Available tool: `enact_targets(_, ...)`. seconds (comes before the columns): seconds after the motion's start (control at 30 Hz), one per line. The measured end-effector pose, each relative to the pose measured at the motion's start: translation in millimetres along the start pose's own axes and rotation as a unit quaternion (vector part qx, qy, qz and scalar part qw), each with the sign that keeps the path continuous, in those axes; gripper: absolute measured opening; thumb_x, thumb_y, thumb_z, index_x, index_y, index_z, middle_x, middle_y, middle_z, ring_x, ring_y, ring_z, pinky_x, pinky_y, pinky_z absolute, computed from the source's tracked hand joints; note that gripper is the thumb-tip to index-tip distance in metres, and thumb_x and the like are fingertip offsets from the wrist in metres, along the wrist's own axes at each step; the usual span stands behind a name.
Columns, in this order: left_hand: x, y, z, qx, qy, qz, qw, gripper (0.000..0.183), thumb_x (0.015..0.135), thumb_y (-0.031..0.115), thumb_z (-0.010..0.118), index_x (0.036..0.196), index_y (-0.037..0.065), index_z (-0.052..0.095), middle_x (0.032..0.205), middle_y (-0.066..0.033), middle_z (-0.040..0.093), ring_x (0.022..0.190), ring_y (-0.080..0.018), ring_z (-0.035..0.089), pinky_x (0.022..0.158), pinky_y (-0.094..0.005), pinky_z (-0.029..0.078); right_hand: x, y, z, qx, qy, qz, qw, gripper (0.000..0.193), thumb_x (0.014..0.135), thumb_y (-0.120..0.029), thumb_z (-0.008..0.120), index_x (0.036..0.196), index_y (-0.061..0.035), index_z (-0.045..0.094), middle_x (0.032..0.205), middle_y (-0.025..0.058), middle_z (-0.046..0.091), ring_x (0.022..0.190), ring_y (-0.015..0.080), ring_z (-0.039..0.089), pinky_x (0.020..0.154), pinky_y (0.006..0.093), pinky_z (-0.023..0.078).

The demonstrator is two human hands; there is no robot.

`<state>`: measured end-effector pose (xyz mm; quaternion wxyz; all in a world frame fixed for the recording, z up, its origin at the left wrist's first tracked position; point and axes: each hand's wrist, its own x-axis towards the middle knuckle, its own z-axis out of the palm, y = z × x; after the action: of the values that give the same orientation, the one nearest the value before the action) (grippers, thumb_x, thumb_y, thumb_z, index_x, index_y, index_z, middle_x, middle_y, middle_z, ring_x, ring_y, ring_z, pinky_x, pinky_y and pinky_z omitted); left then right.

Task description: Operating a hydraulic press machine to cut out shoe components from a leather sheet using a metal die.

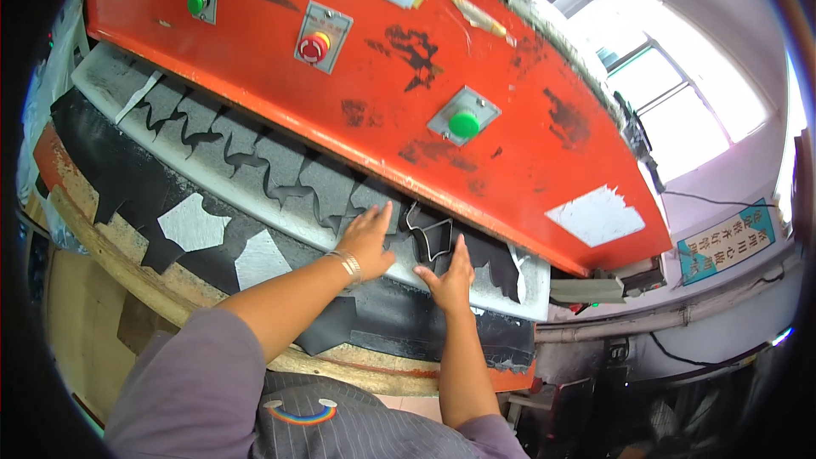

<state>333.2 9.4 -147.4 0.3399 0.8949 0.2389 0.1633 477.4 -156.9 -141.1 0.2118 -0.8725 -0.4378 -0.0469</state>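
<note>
A metal cutting die [437, 242] with a bent, angular outline stands on the black sheet material [484, 257] on the pale cutting board [204, 172], close under the press edge. Just left of the die, my left hand [367, 240] reaches over the board with its fingers spread. My right hand [448, 279] is at the die's near right side, thumb and fingers apart; whether it touches the die I cannot tell. Leftward along the board runs a jagged, cut-out strip of black scrap [246, 157].
Above the board hangs an orange-red press beam [374, 76] with green buttons [464, 124] and a red stop button [314, 48]. Nearer me, black sheets [127, 161] and pale cut pieces [194, 223] lie on a wood-edged ledge [153, 289]. A lettered sign [727, 242] is at right.
</note>
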Motion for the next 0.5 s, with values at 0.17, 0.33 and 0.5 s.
enact_targets(0.17, 27, -75, -122, -0.213, 0.340, -0.055, 0.914, 0.017, 0.091, 0.016, 0.057, 0.100, 0.002, 0.062, 0.095, -0.0065, 0.066, 0.091, -0.0171, 0.061, 0.084, -0.0315, 0.048, 39, -39, -47, 0.209, 0.070, 0.020, 0.975, 0.086, 0.069, -0.032, 0.083, 0.136, 0.0013, 0.041, 0.122, 0.0208, 0.056, 0.110, 0.0302, 0.055, 0.093, 0.0384, 0.043)
enact_targets(0.33, 52, -142, -297, -0.037, 0.646, -0.014, 0.762, 0.037, 0.099, 0.033, 0.044, 0.089, 0.002, 0.061, 0.082, -0.0089, 0.063, 0.072, -0.0186, 0.057, 0.071, -0.0332, 0.046, 112, -119, -105, 0.330, 0.170, -0.082, 0.925, 0.053, 0.076, -0.015, 0.079, 0.118, 0.0005, 0.050, 0.094, 0.0088, 0.059, 0.078, 0.0142, 0.058, 0.068, 0.0270, 0.048)
enact_targets(0.5, 44, -174, -365, -0.051, 0.526, -0.037, 0.848, 0.036, 0.098, 0.032, 0.046, 0.074, 0.005, 0.053, 0.062, -0.0010, 0.044, 0.061, -0.0107, 0.044, 0.060, -0.0286, 0.037, 153, -142, -97, 0.306, 0.096, -0.018, 0.947, 0.038, 0.082, -0.014, 0.074, 0.109, -0.0024, 0.051, 0.065, 0.0028, 0.059, 0.057, 0.0088, 0.054, 0.055, 0.0225, 0.045)
